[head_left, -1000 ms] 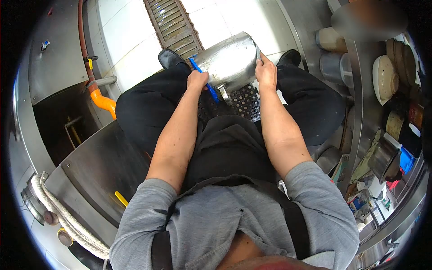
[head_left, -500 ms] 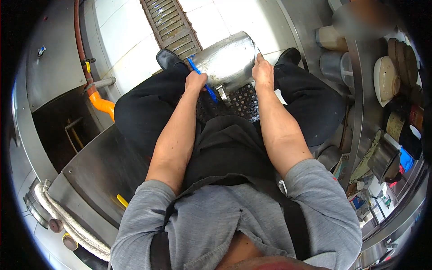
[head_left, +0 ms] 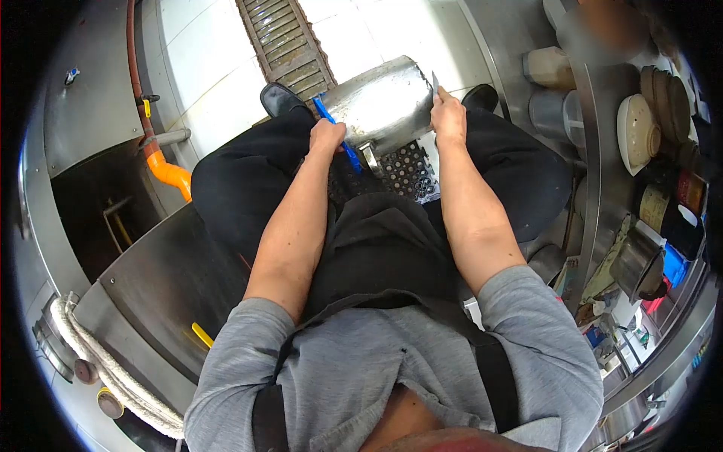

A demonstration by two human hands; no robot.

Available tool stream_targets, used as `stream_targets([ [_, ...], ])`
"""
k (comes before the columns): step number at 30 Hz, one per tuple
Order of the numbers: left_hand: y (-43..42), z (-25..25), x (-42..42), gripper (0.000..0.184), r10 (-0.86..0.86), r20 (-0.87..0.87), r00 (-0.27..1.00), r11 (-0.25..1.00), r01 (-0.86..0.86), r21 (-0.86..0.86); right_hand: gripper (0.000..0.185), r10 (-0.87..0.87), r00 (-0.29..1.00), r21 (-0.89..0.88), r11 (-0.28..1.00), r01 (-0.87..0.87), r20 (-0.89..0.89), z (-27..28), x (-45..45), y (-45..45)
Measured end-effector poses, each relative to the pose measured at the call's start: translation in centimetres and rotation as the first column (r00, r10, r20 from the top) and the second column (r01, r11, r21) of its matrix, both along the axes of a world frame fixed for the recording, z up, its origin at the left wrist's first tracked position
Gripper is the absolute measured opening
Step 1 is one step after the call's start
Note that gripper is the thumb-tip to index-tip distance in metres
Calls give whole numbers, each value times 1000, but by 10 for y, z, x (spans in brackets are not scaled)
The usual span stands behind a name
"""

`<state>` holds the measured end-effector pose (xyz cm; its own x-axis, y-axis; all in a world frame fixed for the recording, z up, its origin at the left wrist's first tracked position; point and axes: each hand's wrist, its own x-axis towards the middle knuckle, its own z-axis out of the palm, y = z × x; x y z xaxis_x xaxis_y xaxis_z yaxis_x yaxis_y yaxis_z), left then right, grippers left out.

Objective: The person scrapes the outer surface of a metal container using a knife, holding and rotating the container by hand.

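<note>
A dull silver metal pot (head_left: 384, 102) lies on its side between my knees, with a metal handle (head_left: 370, 158) near its lower side. Along its left end runs a bright blue strip (head_left: 322, 109); whether it is a rim or something laid over it I cannot tell. My left hand (head_left: 328, 137) is closed around this blue edge. At the pot's right end, my right hand (head_left: 449, 117) is closed on a thin metal blade (head_left: 435, 83) that looks like a knife, its tip pointing away from me. The handle is hidden in my fingers.
A perforated black mat (head_left: 407, 172) lies below the pot. Beyond it, a floor drain grate (head_left: 282, 38) crosses white tiles. On the left are an orange pipe (head_left: 167, 172) and steel units; on the right, steel shelves hold bowls (head_left: 639, 135) and containers (head_left: 550, 68).
My right hand has shifted slightly right, and the blade shows more clearly beside the pot's end. My left hand stays on the blue edge; the pot has barely moved.
</note>
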<state>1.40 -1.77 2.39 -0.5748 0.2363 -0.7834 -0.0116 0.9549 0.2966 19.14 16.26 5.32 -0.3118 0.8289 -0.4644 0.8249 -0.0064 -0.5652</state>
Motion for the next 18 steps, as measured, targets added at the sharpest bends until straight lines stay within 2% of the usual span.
stream_targets([
  [2, -2, -4, 0, 35, 10, 2, 1000, 1000, -10, 13, 34, 3, 1000, 18, 1000, -3, 13, 2, -1, -2],
  [4, -2, -6, -1, 35, 19, 1, 1000, 999, -19, 27, 35, 74, 997, 155, 985, -77, 27, -3, -2, -4],
  [10, -2, -9, -3, 37, -6, 26, 1000, 999, 5, 39, 35, 83, 993, 63, 994, -88, 86, -14, 0, -3],
  [14, -3, -16, -6, 35, 12, 54, 998, 999, -15, 46, 35, 83, 992, 72, 993, -91, 99, -16, -1, -6],
  [18, -6, -17, -3, 32, 9, 20, 1000, 998, -10, 55, 34, 163, 971, 47, 984, -174, 177, -11, 0, -1],
])
